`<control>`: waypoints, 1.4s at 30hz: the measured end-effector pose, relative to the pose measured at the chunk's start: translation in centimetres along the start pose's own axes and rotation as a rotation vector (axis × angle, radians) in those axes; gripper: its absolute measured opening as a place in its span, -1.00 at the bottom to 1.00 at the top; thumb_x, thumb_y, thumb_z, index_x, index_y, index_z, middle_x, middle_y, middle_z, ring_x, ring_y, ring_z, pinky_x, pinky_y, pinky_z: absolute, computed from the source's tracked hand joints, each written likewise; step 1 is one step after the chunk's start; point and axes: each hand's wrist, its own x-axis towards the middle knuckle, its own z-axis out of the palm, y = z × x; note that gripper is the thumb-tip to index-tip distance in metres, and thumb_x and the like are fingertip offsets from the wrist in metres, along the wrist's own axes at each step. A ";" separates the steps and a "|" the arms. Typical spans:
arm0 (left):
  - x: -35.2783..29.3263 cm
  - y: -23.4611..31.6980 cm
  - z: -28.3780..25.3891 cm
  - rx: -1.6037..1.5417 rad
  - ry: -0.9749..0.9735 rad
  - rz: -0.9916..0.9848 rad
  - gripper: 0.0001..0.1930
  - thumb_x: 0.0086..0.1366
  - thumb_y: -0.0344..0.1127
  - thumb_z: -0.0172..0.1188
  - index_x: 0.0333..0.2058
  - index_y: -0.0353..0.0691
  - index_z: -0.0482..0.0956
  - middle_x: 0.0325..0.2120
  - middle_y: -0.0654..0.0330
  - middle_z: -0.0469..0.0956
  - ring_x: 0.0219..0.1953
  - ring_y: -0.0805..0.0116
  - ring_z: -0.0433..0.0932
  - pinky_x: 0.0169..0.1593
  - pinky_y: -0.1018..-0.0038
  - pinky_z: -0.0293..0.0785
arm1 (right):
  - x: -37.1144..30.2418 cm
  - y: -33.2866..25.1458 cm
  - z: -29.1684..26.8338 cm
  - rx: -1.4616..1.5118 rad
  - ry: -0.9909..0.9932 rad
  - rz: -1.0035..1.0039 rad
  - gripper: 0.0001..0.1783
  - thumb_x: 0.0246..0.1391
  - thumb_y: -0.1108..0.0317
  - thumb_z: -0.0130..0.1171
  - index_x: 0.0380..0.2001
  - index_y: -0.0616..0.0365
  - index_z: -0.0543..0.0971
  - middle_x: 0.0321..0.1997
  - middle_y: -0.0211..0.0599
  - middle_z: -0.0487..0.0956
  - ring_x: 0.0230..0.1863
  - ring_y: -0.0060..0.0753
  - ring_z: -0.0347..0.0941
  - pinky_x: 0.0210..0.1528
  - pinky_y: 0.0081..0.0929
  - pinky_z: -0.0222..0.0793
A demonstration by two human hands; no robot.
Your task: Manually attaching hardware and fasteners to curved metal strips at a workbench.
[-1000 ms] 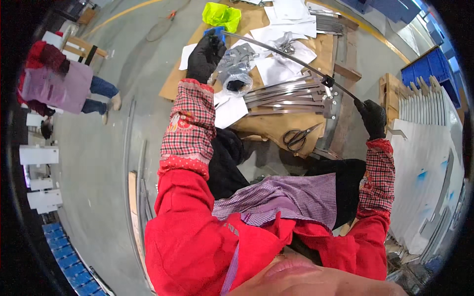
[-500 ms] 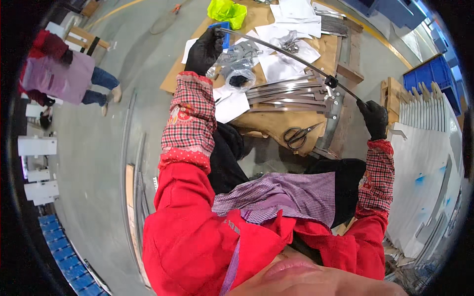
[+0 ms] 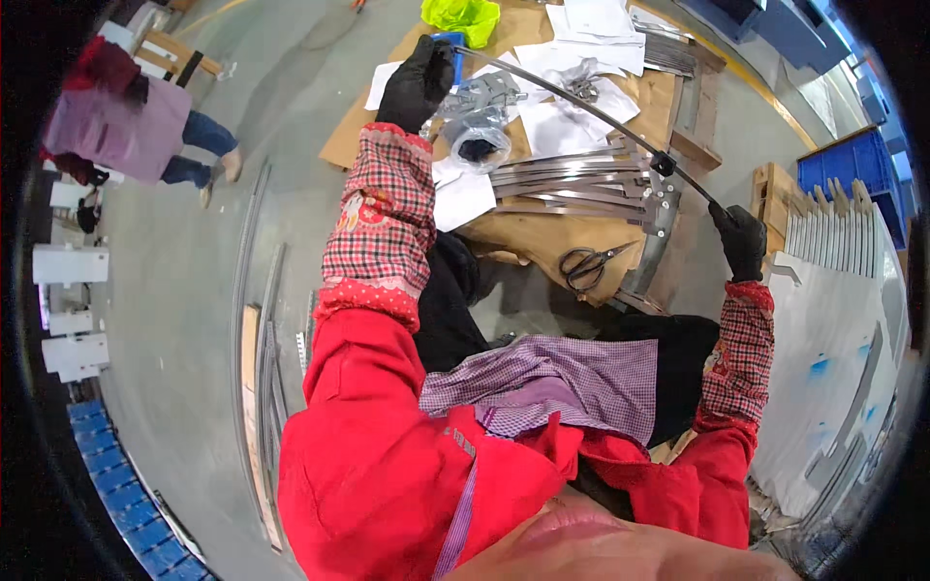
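A long, thin metal strip [image 3: 562, 94] is stretched between my hands at a slant above the table, bowing slightly. My left hand [image 3: 417, 87], in a black glove, is closed on its far left end. The other end is pinched in my right hand [image 3: 741, 242], also black-gloved, beyond the table's right side. A small black block [image 3: 663, 163] sits on the strip, closer to the right hand. Beneath it, a pile of flat metal strips [image 3: 572, 181] lies on the brown-covered table [image 3: 504, 230].
Dark-handled scissors [image 3: 585, 268] rest near the table's front edge. Clear plastic bags [image 3: 477, 121], white paper sheets [image 3: 593, 48] and a lime-green bag [image 3: 461, 17] lie farther back. White panels [image 3: 823, 339] stand at right. Another person [image 3: 126, 126] stands at far left.
Both hands keep hold of the strip. The whole view has shifted slightly, and my left hand appears a little farther up and right. The black block still sits near the right end.
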 end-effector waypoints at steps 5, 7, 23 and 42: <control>-0.9 -0.9 2.0 0.201 -0.051 0.143 -0.78 0.24 -0.36 0.10 -0.15 -0.25 0.38 -0.38 0.21 0.54 -0.39 0.43 0.52 -0.37 0.63 0.40 | -0.1 0.4 0.2 -0.009 -0.072 0.029 -0.59 0.07 0.05 0.03 -0.68 0.13 0.47 -0.76 -0.34 0.36 -0.74 -0.28 0.23 -0.64 -0.39 0.14; -1.4 -0.8 2.1 0.479 -0.067 0.260 -0.76 0.23 -0.35 0.11 -0.14 -0.24 0.37 -0.38 0.22 0.54 -0.39 0.43 0.52 -0.35 0.62 0.41 | -0.2 0.9 0.4 -0.049 -0.066 -0.039 -0.66 0.06 0.09 0.03 -0.62 0.10 0.49 -0.74 -0.36 0.36 -0.73 -0.29 0.23 -0.64 -0.39 0.14; -2.1 -0.8 1.9 1.175 -0.120 0.411 -0.73 0.21 -0.36 0.12 -0.12 -0.28 0.44 -0.28 0.14 0.55 -0.29 0.35 0.51 -0.21 0.59 0.46 | -0.3 2.7 1.6 -0.213 0.001 -0.364 -0.72 -0.13 0.38 0.11 -0.26 -0.16 0.52 -0.64 -0.46 0.34 -0.71 -0.36 0.22 -0.66 -0.40 0.12; -1.2 -0.1 0.2 1.942 -0.221 0.691 -0.66 0.17 -0.39 0.06 -0.04 -0.26 0.41 -0.18 0.05 0.49 -0.31 0.32 0.48 -0.21 0.50 0.43 | -0.6 1.4 0.3 -0.043 -0.068 -0.012 -0.41 0.02 -0.09 0.04 -0.80 0.21 0.35 -0.78 -0.24 0.37 -0.74 -0.22 0.23 -0.61 -0.28 0.15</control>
